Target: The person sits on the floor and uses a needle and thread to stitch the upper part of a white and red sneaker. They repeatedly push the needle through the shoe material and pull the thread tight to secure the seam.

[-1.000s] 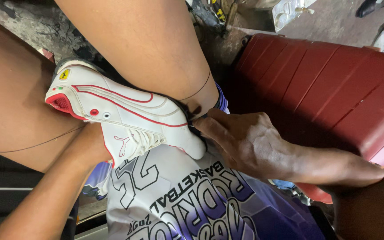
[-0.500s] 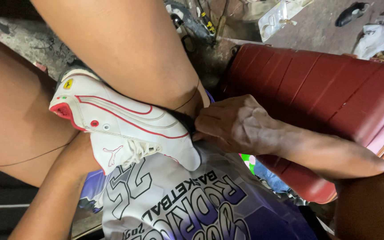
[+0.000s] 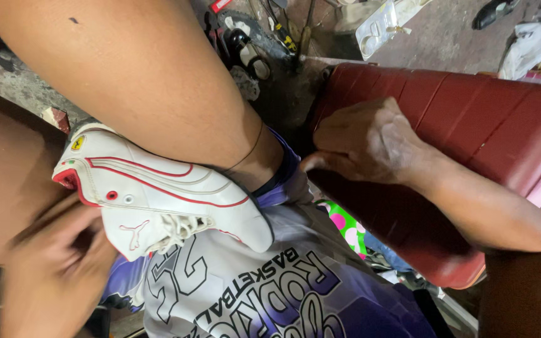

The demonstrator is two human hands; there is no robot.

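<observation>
A white sneaker (image 3: pixel 158 200) with red trim and white laces is on a foot that rests across a purple-and-white printed jersey (image 3: pixel 264 294). A bare leg (image 3: pixel 145 81) runs from it to the upper left. My left hand (image 3: pixel 51 269) is motion-blurred at the lower left, just below the sneaker's heel; its grip is unreadable. My right hand (image 3: pixel 364 141) lies knuckles up on the edge of a red padded seat (image 3: pixel 471 119). Its fingers are curled, and the thumb tip touches the purple cloth beside the ankle. Nothing shows inside that hand.
The red ribbed seat fills the right side. Tools and a toothed disc (image 3: pixel 252 31) lie on the grey floor at the top, with a clear plastic pack (image 3: pixel 377 25), a white bag (image 3: pixel 527 47) and a dark shoe (image 3: pixel 493 12). A pink-and-green cloth (image 3: pixel 345 225) pokes out under the seat.
My right hand drew back from the sneaker's toe and ankle onto the red seat's edge. My left hand slid from under the sneaker to the lower left and is blurred.
</observation>
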